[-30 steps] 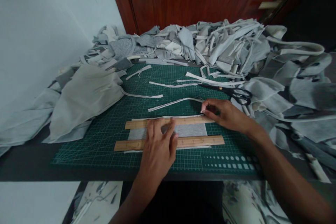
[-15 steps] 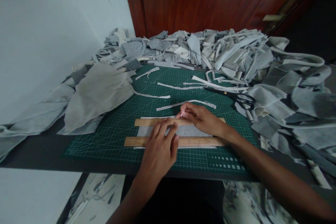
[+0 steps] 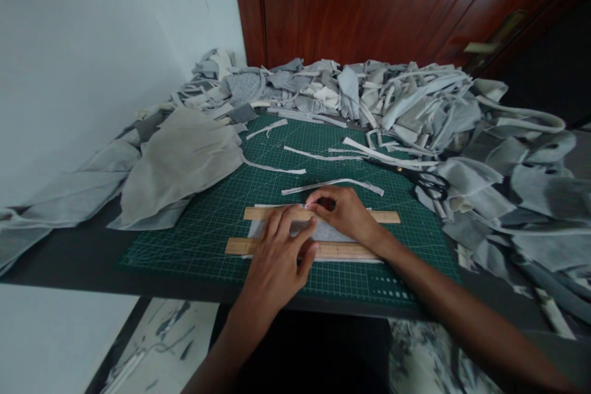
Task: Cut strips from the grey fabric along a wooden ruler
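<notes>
A piece of light grey fabric (image 3: 335,233) lies on the green cutting mat (image 3: 184,246), with two wooden rulers across it. My left hand (image 3: 279,252) rests with spread fingers over both the far ruler (image 3: 385,217) and the near ruler (image 3: 346,250). At the fabric's far edge, just beyond the far ruler, the thumb and index finger of my right hand (image 3: 344,212) are pinched together. Whatever sits between those fingertips is too small to make out. A narrow strip of cloth (image 3: 364,183) lies just past my right hand.
Black-handled scissors (image 3: 431,184) lie at the mat's right side, partly among scraps. A long heap of grey fabric scraps (image 3: 314,89) lines the back. Larger cloth pieces (image 3: 180,160) are at left, more scraps (image 3: 545,209) at right. Behind stands a wooden door (image 3: 369,6).
My right hand has shifted slightly left and its fingertips have come down to the fabric's far edge. My left hand keeps its place on the rulers. The camera view has shifted a little.
</notes>
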A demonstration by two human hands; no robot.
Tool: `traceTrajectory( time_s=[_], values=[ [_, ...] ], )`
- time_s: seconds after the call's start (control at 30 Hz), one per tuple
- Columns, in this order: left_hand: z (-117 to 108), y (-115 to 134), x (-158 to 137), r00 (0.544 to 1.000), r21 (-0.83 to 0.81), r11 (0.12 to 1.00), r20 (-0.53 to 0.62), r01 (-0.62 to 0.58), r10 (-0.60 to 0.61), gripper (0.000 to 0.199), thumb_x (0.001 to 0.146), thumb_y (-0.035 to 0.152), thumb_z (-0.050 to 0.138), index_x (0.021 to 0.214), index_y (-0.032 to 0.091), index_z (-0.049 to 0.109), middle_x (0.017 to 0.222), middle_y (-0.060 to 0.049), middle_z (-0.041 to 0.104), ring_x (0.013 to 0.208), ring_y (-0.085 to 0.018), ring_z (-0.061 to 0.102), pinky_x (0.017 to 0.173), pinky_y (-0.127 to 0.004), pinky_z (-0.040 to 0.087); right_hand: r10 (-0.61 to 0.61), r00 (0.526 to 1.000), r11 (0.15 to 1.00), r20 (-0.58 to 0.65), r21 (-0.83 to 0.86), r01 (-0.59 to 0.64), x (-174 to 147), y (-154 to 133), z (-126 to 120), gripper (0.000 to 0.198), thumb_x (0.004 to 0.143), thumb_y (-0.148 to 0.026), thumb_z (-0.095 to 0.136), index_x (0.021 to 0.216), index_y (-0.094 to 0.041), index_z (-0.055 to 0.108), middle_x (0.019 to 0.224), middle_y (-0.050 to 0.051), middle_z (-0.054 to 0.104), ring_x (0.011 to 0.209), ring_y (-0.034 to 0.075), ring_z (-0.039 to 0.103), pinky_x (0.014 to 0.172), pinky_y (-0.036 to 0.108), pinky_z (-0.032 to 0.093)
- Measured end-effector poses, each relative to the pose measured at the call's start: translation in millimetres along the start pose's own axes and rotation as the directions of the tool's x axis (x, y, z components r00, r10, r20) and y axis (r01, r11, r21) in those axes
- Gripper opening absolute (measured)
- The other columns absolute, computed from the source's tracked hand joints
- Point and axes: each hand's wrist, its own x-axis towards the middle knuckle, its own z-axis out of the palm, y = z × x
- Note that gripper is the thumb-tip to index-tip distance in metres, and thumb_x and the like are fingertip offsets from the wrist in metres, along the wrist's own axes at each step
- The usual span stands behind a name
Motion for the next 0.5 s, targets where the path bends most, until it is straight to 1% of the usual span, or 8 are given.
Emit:
traceTrajectory(
  time_s=[0.1, 0.2, 0.33, 0.43, 0.5],
  values=[
    [0.7, 0.4, 0.3, 1.000, 0.012, 1.000, -0.004, -0.002, 0.002, 0.035, 0.104, 0.029, 0.059, 0.138, 0.024, 0.068, 0.153, -0.010, 0.053, 0.145, -0.033, 0.046, 0.122, -0.059, 0.043, -0.011, 1.000, 1.000, -0.006, -0.017, 0.011, 1.3, 0.2, 3.5, 0.010, 0.095, -0.018, 0.069, 0.094, -0.020, 0.078, 0.083, 0.001, 0.072, 0.067, 0.012, 0.056, 0.068, 0.026, 0.044],
    [1.1, 0.3, 0.6, 1.000, 0.018, 1.000, 0.000, -0.006, 0.006, 0.036, 0.104, 0.029, 0.057, 0.139, 0.024, 0.068, 0.149, -0.011, 0.055, 0.145, -0.034, 0.046, 0.121, -0.060, 0.043, -0.033, 0.999, 0.999, 0.015, -0.016, 0.034, 4.2, -1.0, 5.5, 0.011, 0.097, -0.019, 0.068, 0.094, -0.020, 0.078, 0.084, 0.001, 0.072, 0.067, 0.012, 0.057, 0.068, 0.026, 0.045],
    [2.3, -0.5, 0.8, 1.000, 0.028, 1.000, 0.007, -0.008, 0.008, 0.037, 0.105, 0.029, 0.055, 0.139, 0.023, 0.069, 0.147, -0.014, 0.057, 0.144, -0.037, 0.046, 0.121, -0.063, 0.043, -0.107, 0.993, 0.994, 0.054, -0.023, 0.108, 7.8, -2.7, 4.9, 0.013, 0.100, -0.018, 0.066, 0.093, -0.019, 0.076, 0.086, 0.002, 0.071, 0.074, 0.014, 0.059, 0.074, 0.027, 0.045],
    [3.3, -1.2, 1.2, 1.000, 0.040, 0.999, 0.003, -0.007, 0.007, 0.037, 0.105, 0.030, 0.055, 0.138, 0.022, 0.069, 0.147, -0.014, 0.058, 0.143, -0.037, 0.047, 0.120, -0.062, 0.044, -0.143, 0.984, 0.984, 0.102, -0.091, 0.153, 8.3, -4.3, 0.5, 0.016, 0.102, -0.018, 0.063, 0.091, -0.018, 0.074, 0.087, 0.003, 0.070, 0.082, 0.016, 0.061, 0.080, 0.030, 0.044],
    [3.4, -1.6, 1.5, 1.000, 0.045, 0.999, 0.002, -0.006, 0.006, 0.036, 0.105, 0.030, 0.055, 0.137, 0.023, 0.070, 0.147, -0.013, 0.058, 0.143, -0.036, 0.047, 0.120, -0.062, 0.044, -0.130, 0.983, 0.974, 0.132, -0.166, 0.151, 7.5, -5.5, -3.9, 0.018, 0.104, -0.019, 0.062, 0.089, -0.018, 0.073, 0.087, 0.004, 0.068, 0.083, 0.017, 0.059, 0.079, 0.030, 0.042]
  ],
)
